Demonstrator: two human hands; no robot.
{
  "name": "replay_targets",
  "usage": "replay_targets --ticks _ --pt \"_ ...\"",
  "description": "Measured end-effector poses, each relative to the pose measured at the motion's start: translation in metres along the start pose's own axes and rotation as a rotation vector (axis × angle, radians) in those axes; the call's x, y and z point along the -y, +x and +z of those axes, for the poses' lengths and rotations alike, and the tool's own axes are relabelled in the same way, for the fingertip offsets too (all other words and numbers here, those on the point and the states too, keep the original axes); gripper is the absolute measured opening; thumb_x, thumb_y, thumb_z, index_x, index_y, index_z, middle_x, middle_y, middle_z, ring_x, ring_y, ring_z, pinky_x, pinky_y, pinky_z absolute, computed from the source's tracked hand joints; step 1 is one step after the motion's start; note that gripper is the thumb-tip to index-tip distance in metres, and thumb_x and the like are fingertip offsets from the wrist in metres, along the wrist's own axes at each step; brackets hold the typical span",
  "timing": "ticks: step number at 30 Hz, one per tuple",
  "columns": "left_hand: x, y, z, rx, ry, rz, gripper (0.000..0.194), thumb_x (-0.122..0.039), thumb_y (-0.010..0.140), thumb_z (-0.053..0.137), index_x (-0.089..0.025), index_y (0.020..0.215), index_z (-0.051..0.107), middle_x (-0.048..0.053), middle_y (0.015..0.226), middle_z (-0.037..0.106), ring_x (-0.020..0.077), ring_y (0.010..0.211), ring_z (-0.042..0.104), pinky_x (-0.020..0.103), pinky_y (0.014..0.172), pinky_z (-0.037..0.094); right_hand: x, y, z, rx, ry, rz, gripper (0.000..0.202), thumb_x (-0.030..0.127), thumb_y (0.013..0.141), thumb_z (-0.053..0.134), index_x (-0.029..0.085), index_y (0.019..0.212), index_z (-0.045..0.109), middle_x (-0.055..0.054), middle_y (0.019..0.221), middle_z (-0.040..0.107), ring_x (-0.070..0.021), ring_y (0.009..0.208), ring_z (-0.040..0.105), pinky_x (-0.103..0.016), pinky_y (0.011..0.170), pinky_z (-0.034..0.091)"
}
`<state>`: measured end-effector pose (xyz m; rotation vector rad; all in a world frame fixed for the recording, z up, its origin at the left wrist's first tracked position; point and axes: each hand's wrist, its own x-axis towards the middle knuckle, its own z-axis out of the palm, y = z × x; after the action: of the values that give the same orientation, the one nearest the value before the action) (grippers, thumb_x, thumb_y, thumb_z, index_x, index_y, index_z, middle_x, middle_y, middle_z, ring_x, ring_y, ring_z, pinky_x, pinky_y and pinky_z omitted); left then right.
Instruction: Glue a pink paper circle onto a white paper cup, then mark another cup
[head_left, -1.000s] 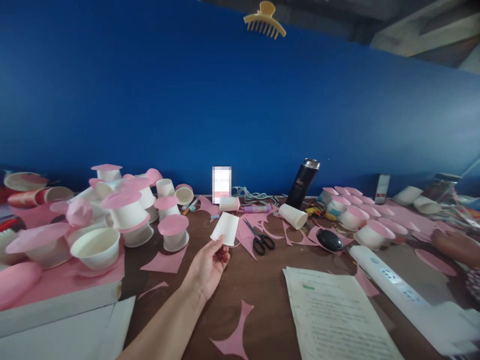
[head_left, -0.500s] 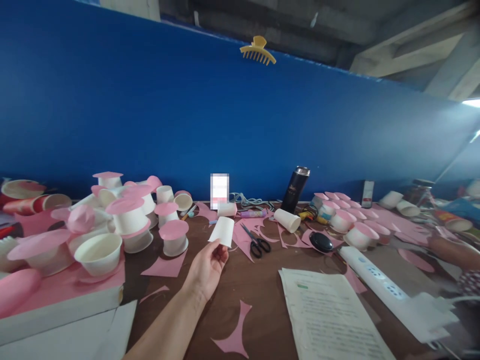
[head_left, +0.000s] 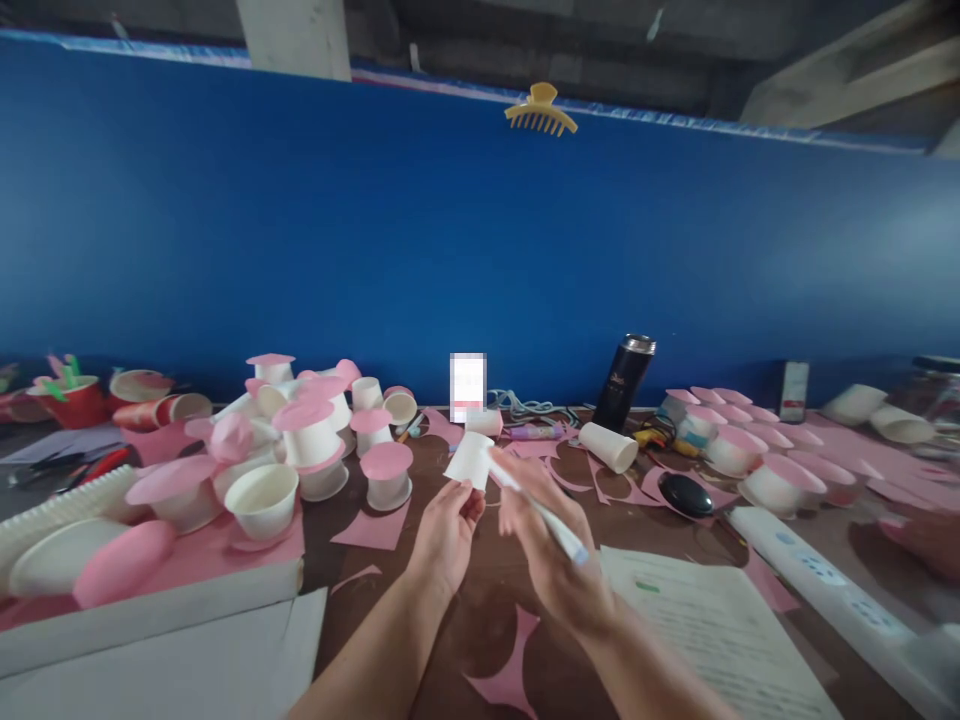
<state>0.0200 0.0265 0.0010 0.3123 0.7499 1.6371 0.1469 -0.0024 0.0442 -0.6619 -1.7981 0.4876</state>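
Observation:
A small curved white paper piece [head_left: 469, 460] is pinched at its lower edge between the thumb and fingers of my left hand [head_left: 445, 530]. My right hand [head_left: 551, 540] grips a white pen [head_left: 551, 522] with a blue end, its tip close to the right side of the white piece. The fingers of my right hand hide the scissors seen earlier. Pink paper scraps [head_left: 511, 665] lie below and around both hands on the brown table.
White cups with pink discs [head_left: 386, 475] crowd the left, more [head_left: 784, 485] stand right. A black bottle [head_left: 624, 385], a lying cup [head_left: 607, 447], a black oval object [head_left: 685, 494], printed sheets [head_left: 697, 610] and a power strip [head_left: 817, 570] are nearby.
My right hand has come into the middle with the white pen, beside the white piece. The view has turned left, so the table items appear further right.

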Motion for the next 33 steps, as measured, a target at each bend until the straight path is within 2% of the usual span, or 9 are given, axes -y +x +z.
replay_targets --ticks 3,8,15,17,21,26,33 --pt "0.0 0.0 -0.003 0.062 -0.004 0.007 0.003 -0.011 0.074 0.067 -0.011 0.076 0.065 0.003 0.073 0.059 0.0074 0.067 0.057 0.017 0.066 0.049 -0.013 0.008 0.003 -0.134 -0.099 0.057 0.029 0.023 0.091 0.047 0.025 0.118 0.061 -0.004 0.09 0.066 -0.0181 0.081 0.062 -0.037 0.084 0.05" --pt "-0.002 -0.002 -0.002 0.069 0.0 -0.001 0.006 -0.008 0.073 0.067 -0.01 0.078 0.065 0.003 0.076 0.06 0.0069 0.07 0.058 0.016 0.07 0.049 -0.035 0.0 0.01 -0.092 -0.122 0.111 0.025 0.026 0.089 0.051 0.023 0.113 0.06 -0.007 0.096 0.067 -0.0201 0.084 0.064 -0.035 0.08 0.052" --pt "-0.003 -0.005 0.003 0.006 -0.05 -0.084 0.006 -0.009 0.08 0.057 -0.009 0.076 0.062 0.009 0.075 0.064 0.0121 0.072 0.063 0.024 0.076 0.052 -0.032 0.001 0.008 -0.092 -0.109 0.072 0.021 0.024 0.09 0.049 0.023 0.105 0.064 -0.006 0.095 0.067 -0.02 0.088 0.063 -0.036 0.084 0.05" --pt "-0.002 -0.006 0.004 0.025 -0.034 -0.074 0.006 -0.009 0.08 0.057 -0.009 0.077 0.063 0.009 0.075 0.065 0.0126 0.073 0.063 0.025 0.077 0.052 -0.03 0.002 0.006 -0.094 -0.113 0.061 0.021 0.023 0.09 0.049 0.023 0.104 0.065 -0.005 0.093 0.067 -0.0195 0.088 0.063 -0.035 0.084 0.05" --pt "-0.001 -0.007 0.003 0.098 0.043 -0.016 0.003 -0.011 0.076 0.064 -0.009 0.077 0.066 0.007 0.075 0.066 0.0113 0.073 0.063 0.024 0.077 0.051 -0.03 0.003 0.006 -0.101 -0.121 0.036 0.019 0.022 0.089 0.051 0.022 0.101 0.066 -0.006 0.093 0.068 -0.0192 0.089 0.062 -0.034 0.083 0.049" --pt "0.002 -0.006 0.0 0.183 0.141 0.0 0.015 -0.019 0.066 0.075 -0.01 0.076 0.069 0.004 0.074 0.066 0.0092 0.071 0.061 0.02 0.075 0.048 -0.033 0.003 0.008 -0.092 -0.134 0.025 0.019 0.022 0.089 0.051 0.022 0.1 0.067 -0.006 0.093 0.069 -0.0189 0.088 0.064 -0.033 0.082 0.05" --pt "0.006 -0.006 0.002 0.182 0.242 0.033 0.025 -0.027 0.06 0.08 -0.012 0.077 0.072 0.005 0.076 0.068 0.0122 0.074 0.061 0.023 0.078 0.047 -0.036 0.002 0.009 -0.082 -0.147 0.032 0.019 0.021 0.088 0.051 0.022 0.099 0.067 -0.006 0.092 0.07 -0.0186 0.087 0.065 -0.032 0.081 0.052"
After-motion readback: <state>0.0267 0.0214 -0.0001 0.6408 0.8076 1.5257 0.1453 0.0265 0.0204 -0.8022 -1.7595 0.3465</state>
